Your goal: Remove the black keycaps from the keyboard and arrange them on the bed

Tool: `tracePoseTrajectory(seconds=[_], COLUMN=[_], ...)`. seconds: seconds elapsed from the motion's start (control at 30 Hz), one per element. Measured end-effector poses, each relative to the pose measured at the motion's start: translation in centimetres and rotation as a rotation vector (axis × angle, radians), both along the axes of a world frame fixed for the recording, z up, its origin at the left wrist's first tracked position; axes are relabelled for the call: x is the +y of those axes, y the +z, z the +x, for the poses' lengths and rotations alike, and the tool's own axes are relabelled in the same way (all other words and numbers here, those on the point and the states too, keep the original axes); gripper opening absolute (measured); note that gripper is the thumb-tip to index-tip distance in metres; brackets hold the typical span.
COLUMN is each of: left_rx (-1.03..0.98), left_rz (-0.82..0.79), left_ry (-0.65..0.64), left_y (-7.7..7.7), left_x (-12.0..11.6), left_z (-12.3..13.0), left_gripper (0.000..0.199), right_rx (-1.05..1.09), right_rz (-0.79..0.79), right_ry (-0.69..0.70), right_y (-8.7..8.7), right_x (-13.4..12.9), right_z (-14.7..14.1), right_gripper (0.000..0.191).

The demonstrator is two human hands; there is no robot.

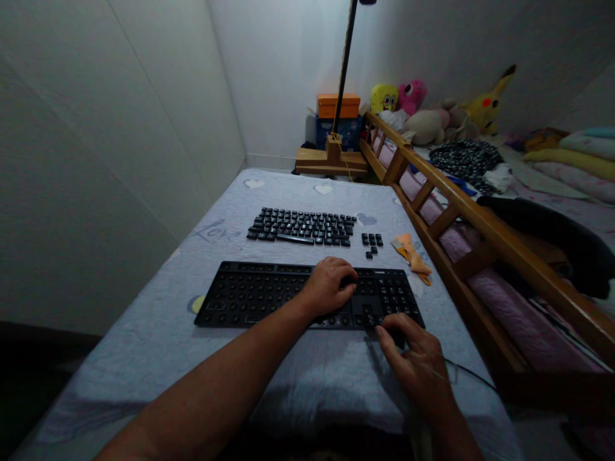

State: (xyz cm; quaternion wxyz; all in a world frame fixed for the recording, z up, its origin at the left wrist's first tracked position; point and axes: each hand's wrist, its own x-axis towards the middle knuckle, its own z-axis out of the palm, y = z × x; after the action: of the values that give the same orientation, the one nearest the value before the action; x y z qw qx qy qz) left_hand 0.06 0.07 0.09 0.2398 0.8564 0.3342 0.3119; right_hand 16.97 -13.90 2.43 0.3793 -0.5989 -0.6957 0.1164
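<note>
A black keyboard (269, 293) lies across the cloth-covered table. Its left and middle parts show bare key posts, while keys sit on the number pad at the right. My left hand (330, 286) rests over the middle-right part, fingers curled; what they hold, if anything, is hidden. My right hand (414, 355) is at the lower right edge, thumb and index finger pinched near the arrow keys, with a thin, blurred tool below. Behind the keyboard, loose black keycaps (302, 227) lie in rows, and a smaller group of keycaps (371, 240) sits to their right.
An orange and tan item (412, 256) lies at the table's right side. A wooden bed rail (461, 198) runs along the right. Plush toys (427, 121) and bedding are beyond it. A wooden stand (331, 157) with a dark pole is behind the table. A cable (471, 372) trails right.
</note>
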Motion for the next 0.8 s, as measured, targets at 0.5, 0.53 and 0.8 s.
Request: tracePoseTrajectory(seconds=[0.5,0.53,0.8], left_rx=[0.022,0.025,0.023], left_rz=[0.006,0.004,-0.01], left_ry=[-0.004,-0.003,-0.006], left_y=[0.1,0.1,0.2], left_x=[-0.1,-0.1,-0.1], left_z=[-0.1,-0.1,-0.1], left_gripper=[0.014,0.014,0.013], right_rx=[-0.029,-0.024,-0.015], right_rz=[0.111,0.112,0.039], right_ry=[0.068,0.068,0.02], right_y=[-1.2,-1.3,-0.6], right_x=[-0.4,-0.4,-0.3], right_z=[0.2,0.3,0.4], right_gripper=[0.01,0.01,0.012])
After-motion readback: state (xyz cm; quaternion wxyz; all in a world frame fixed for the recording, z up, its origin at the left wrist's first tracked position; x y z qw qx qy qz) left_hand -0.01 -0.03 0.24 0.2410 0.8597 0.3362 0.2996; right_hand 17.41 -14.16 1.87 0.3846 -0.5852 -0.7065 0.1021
